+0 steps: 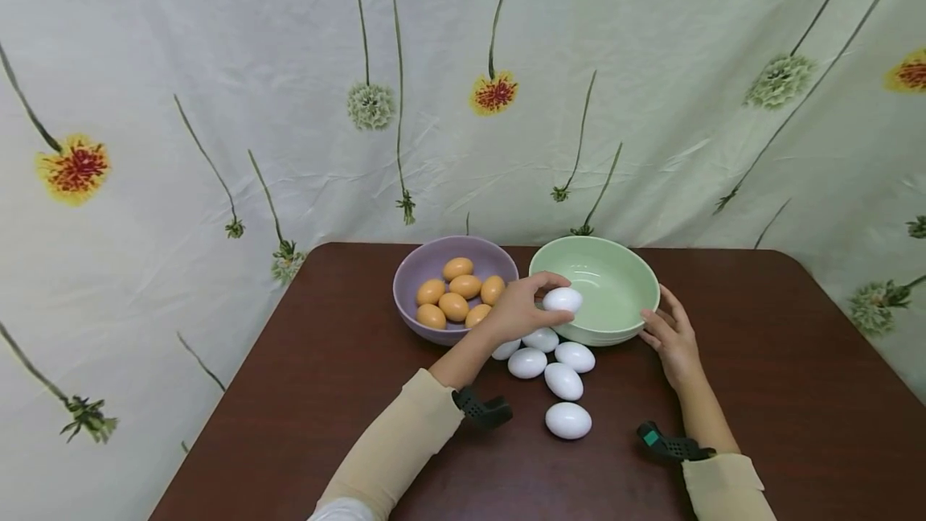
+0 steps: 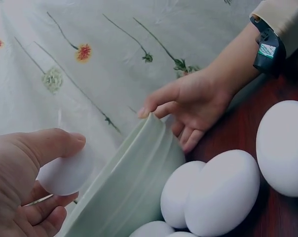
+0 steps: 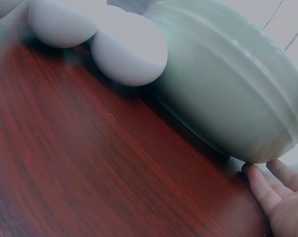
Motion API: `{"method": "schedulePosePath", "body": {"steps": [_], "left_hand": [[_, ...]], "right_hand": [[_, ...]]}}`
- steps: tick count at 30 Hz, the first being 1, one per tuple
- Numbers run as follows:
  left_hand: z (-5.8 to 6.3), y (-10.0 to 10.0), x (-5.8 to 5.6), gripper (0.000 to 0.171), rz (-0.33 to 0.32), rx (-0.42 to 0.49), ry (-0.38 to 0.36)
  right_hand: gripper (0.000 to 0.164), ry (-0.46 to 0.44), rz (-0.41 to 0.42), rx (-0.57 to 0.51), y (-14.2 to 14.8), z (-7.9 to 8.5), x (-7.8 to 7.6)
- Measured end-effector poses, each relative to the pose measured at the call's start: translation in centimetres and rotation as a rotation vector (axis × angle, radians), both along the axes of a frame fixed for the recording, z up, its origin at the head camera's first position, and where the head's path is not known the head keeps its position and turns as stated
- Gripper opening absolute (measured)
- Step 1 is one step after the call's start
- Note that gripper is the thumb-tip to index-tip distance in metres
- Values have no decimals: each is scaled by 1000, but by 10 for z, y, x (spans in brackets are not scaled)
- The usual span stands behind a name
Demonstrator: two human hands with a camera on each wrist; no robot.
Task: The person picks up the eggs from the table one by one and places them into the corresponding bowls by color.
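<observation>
My left hand point(image 1: 515, 310) pinches a white egg point(image 1: 563, 301) between thumb and fingers, over the near left rim of a pale green bowl point(image 1: 611, 284). In the left wrist view the held egg point(image 2: 67, 173) appears beside the bowl's rim. My right hand point(image 1: 673, 344) holds the green bowl at its right side, thumb at the rim and other fingers against the outer wall. Several white eggs point(image 1: 564, 381) lie on the table in front of the bowl, some partly hidden by the left hand and forearm. Two of them point(image 3: 131, 52) sit close by the bowl in the right wrist view.
A purple bowl point(image 1: 410, 313) with several brown eggs point(image 1: 453, 307) stands left of the green one. The dark wooden table point(image 1: 325, 392) ends at the back against a hanging white cloth point(image 1: 434, 159) with a flower print.
</observation>
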State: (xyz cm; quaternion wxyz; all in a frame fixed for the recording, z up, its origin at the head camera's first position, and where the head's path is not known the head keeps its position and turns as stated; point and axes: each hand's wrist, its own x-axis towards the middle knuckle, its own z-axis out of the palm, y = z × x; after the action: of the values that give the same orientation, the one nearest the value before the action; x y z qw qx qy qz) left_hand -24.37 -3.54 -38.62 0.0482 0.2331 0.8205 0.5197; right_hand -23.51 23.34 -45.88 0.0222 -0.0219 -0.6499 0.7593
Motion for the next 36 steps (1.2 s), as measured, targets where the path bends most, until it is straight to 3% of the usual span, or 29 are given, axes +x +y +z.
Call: {"method": "schedulePosePath", "body": {"steps": [8, 20, 26, 36], "left_hand": [[-3, 15, -7, 50, 18, -71, -4], [-2, 45, -30, 43, 44, -173, 12], [-3, 55, -45, 44, 68, -314, 47], [-7, 65, -63, 41, 25, -507, 80]], "right_hand": [[69, -1, -1, 8, -1, 0, 1], [67, 17, -7, 5, 0, -3, -1], [67, 19, -11, -3, 1, -2, -2], [68, 5, 0, 1, 1, -2, -2]]}}
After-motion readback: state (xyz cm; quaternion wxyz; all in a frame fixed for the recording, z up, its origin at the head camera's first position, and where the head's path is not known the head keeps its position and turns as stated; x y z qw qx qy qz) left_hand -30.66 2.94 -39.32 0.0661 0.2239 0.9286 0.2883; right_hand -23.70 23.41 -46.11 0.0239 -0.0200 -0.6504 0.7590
